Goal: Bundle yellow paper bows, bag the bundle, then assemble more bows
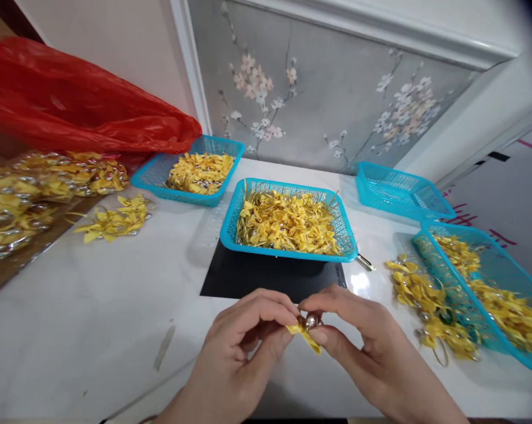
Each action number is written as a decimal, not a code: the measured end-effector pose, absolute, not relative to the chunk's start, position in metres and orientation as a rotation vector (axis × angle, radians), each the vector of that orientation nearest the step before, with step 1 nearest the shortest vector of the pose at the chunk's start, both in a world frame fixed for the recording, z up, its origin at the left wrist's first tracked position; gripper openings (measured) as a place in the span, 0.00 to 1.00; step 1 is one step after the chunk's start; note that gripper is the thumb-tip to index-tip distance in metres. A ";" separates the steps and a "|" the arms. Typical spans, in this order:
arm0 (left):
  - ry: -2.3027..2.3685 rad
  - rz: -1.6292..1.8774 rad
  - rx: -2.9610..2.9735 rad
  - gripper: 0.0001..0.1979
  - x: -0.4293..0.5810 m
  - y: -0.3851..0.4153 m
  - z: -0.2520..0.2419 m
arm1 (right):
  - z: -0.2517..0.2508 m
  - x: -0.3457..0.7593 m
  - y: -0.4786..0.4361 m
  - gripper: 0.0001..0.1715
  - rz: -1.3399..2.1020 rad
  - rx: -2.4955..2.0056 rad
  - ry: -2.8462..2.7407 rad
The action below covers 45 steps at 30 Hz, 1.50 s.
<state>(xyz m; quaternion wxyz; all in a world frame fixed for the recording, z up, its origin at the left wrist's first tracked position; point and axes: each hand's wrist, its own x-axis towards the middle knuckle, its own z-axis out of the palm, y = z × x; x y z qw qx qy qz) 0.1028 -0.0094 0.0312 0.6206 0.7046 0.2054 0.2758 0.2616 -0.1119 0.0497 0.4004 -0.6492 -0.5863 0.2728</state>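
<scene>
Above the front of the white table, my left hand (248, 347) pinches a yellow ribbon bow (307, 340) between thumb and fingers. My right hand (363, 347) closes from the other side on a small silver bell (311, 322) at the bow. Both sets of fingertips nearly meet there, and they hide part of the piece. Just beyond my hands, a blue basket (288, 254) full of yellow bows with ribbon ends stands partly on a black mat (266, 280).
A second blue basket (182, 197) holds bows at back left, beside a red plastic bag (93, 112). Bagged bows (19, 206) and a loose bunch (116, 221) lie left. Rightward are another filled basket (482, 288), a bow pile (425, 300), a blue tray (398, 191) and a metal clip (365, 262).
</scene>
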 end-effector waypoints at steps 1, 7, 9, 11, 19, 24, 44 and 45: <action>0.485 0.630 1.600 0.08 0.103 -0.010 0.033 | 0.049 0.261 -0.112 0.06 0.685 -1.633 -1.483; 0.531 0.558 1.369 0.05 0.103 -0.011 0.040 | 0.047 0.258 -0.114 0.07 0.531 -1.569 -1.509; 0.544 0.526 1.292 0.06 0.102 -0.013 0.041 | 0.047 0.257 -0.114 0.09 0.447 -1.552 -1.522; 0.565 0.536 1.285 0.06 0.103 -0.015 0.040 | 0.047 0.256 -0.113 0.11 0.356 -1.519 -1.555; 0.636 0.637 1.589 0.05 0.102 -0.019 0.037 | 0.051 0.259 -0.124 0.19 0.278 -1.350 -1.751; 0.671 0.688 1.549 0.05 0.101 -0.019 0.042 | 0.052 0.256 -0.124 0.14 0.160 -1.556 -1.518; 0.571 0.392 1.237 0.08 0.099 -0.012 0.047 | 0.044 0.243 -0.112 0.04 0.503 -1.471 -1.214; 0.558 0.399 1.217 0.08 0.099 -0.012 0.048 | 0.044 0.243 -0.111 0.05 0.518 -1.482 -1.194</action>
